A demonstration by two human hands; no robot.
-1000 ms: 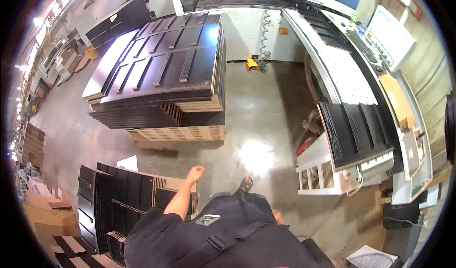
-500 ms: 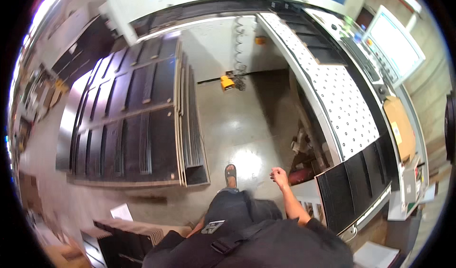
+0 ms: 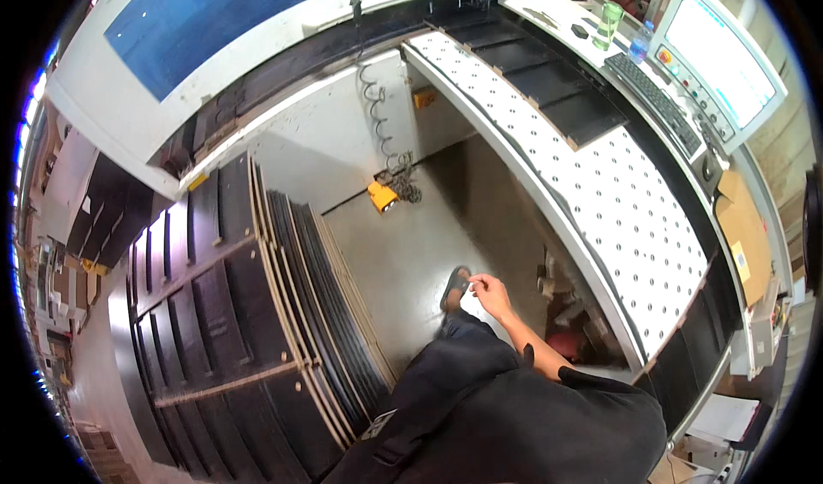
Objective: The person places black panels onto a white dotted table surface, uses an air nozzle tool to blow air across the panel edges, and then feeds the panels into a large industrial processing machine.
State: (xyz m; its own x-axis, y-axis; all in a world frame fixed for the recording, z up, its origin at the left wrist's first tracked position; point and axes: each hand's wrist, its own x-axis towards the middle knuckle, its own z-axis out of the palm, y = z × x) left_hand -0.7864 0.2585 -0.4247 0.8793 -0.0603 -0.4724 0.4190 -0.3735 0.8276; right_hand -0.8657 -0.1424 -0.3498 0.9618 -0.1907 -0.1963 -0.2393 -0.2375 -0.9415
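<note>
My right hand (image 3: pixel 489 294) hangs over the floor in front of me, near my sandalled foot (image 3: pixel 457 287). Its fingers are loosely bent and somewhat apart, and nothing shows in them. To its right runs a white worktable (image 3: pixel 630 192) dotted with dark round studs. Black grooved panels (image 3: pixel 549 81) lie along the table's far part, and another black panel (image 3: pixel 699 338) is at its near end. My left hand is out of view. At my left stands a tall stack of black grooved panels (image 3: pixel 249 304) with pale brown edges.
A yellow foot pedal (image 3: pixel 382 197) rests on the floor ahead, beside a coiled cable (image 3: pixel 375 98). A big white machine (image 3: pixel 111 90) with a blue panel spans the back. On the right are a monitor (image 3: pixel 724 60), a keyboard (image 3: pixel 653 102), bottles (image 3: pixel 639 42) and cardboard (image 3: pixel 744 235).
I have stepped forward and my view has turned left. The panel stack and worktable now appear nearer. My right hand stays low, with nothing visible in it.
</note>
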